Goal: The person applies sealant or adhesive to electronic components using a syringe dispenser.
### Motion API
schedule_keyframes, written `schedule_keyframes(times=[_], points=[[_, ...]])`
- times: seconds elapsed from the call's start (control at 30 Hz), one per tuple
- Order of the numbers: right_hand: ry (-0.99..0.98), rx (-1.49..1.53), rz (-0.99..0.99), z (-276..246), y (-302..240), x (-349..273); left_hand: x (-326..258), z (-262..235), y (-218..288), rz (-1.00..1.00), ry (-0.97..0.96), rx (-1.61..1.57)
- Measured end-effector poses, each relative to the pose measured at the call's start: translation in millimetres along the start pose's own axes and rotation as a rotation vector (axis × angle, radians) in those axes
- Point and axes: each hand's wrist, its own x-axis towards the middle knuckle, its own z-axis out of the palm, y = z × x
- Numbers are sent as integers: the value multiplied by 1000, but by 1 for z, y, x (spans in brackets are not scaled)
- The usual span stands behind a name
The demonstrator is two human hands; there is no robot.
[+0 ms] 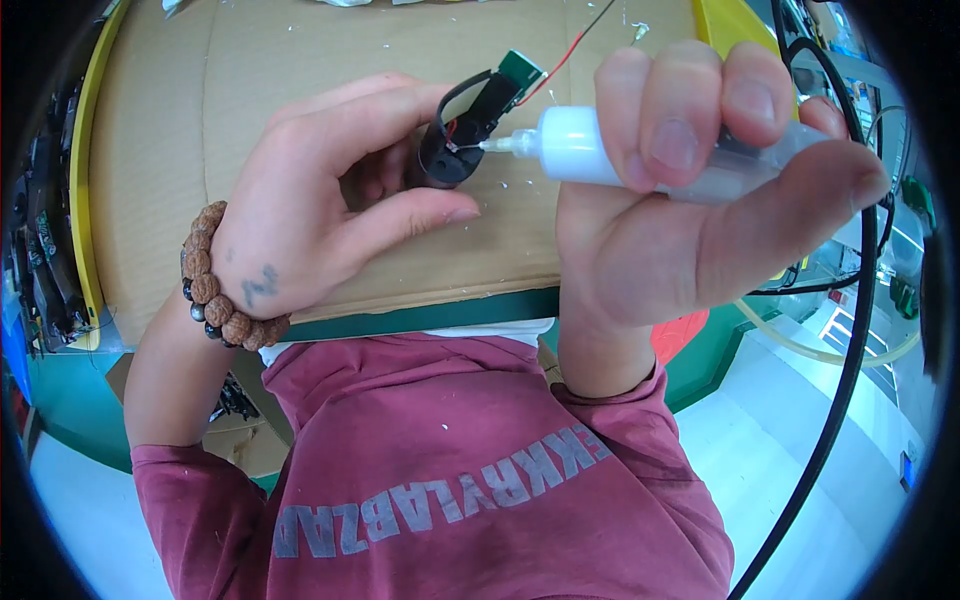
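Note:
In my left hand (pixel 320 165) is a small black electronic part (pixel 447 165) with a round end, held between curled fingers with the thumb stretched out below it. A green circuit board (pixel 520 70) sits at its far end, and a thin red wire (pixel 565 62) runs off from there. My right hand (pixel 680 190) is wrapped round a clear syringe (pixel 580 145) filled with white material. The syringe lies nearly level, its thin needle (pixel 466 148) pointing left and reaching the round end of the black part. Whether anything is flowing from the tip I cannot tell.
Cardboard (pixel 300 40) covers the bench, with small white specks on it. A yellow-edged bin (pixel 85 200) of black parts stands on the left. At right hangs a thick black cable (pixel 845 370), near a pale hose (pixel 880 355). A loose needle tip (pixel 640 33) lies at the back.

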Motion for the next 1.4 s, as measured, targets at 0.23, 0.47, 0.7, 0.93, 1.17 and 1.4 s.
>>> schedule_keyframes(times=[0.23,0.47,0.7,0.93,1.17,1.4], points=[[35,-13,-12,1,-1,-2,0,0,0,12,-6,24],[-37,5,35,-3,-3,1,0,0,0,-4,-1,16],[15,-31,47,-2,-4,-1,1,-1,2,-13,-17,13],[-2,-81,58,-4,-8,-2,-1,0,-1,-31,-5,-5],[-25,-36,14,-1,-5,-2,0,0,0,-34,-6,-15],[-38,-27,39,-2,-8,-1,0,0,-1,-25,-4,5]])
